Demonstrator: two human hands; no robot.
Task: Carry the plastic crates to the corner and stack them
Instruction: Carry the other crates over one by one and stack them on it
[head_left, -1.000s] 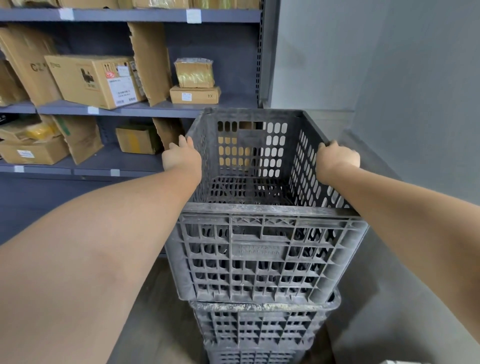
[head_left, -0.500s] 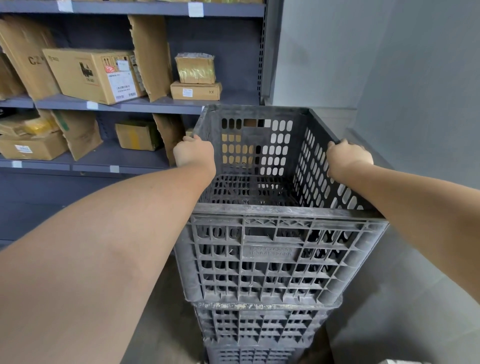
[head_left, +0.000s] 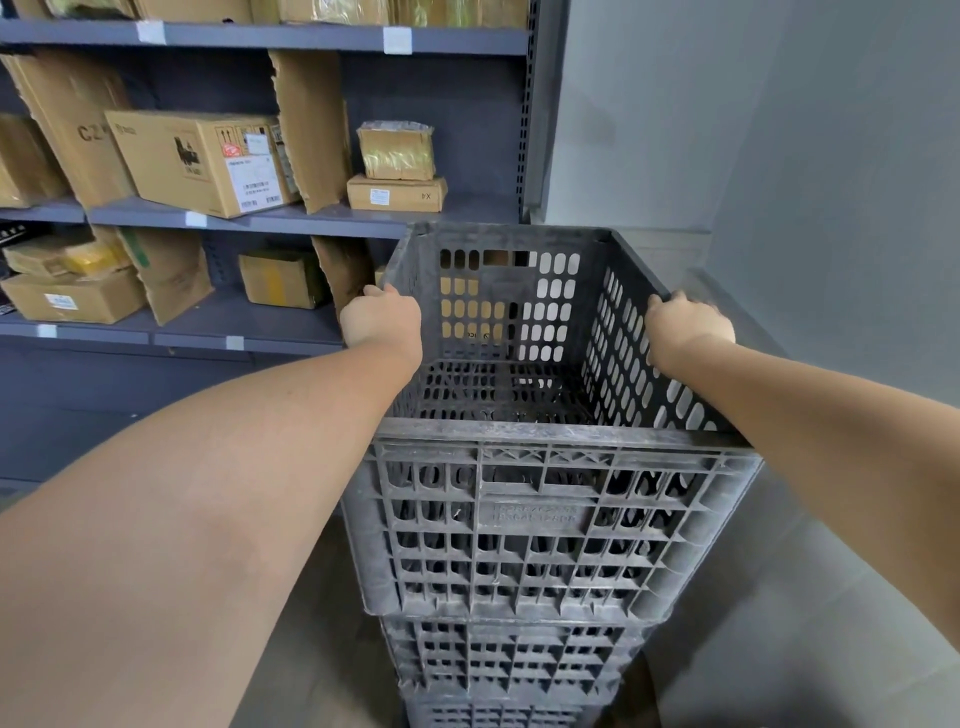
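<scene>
A dark grey perforated plastic crate (head_left: 524, 525) sits on top of a stack of similar crates (head_left: 511, 660) in the corner between the shelving and the wall. My left hand (head_left: 382, 319) grips the top crate's left rim, fingers curled over the outer edge. On the opposite rim my right hand (head_left: 685, 325) grips the same way. The top crate is empty inside and slightly skewed relative to the crates below it.
Grey metal shelves (head_left: 291, 215) with several cardboard boxes (head_left: 202, 161) stand to the left and behind the stack. A grey wall (head_left: 831, 182) closes the right side. Bare floor (head_left: 769, 649) lies around the stack's base.
The top crate has shifted a little to the right and nearer to me over the stack, with both hands still on its side rims.
</scene>
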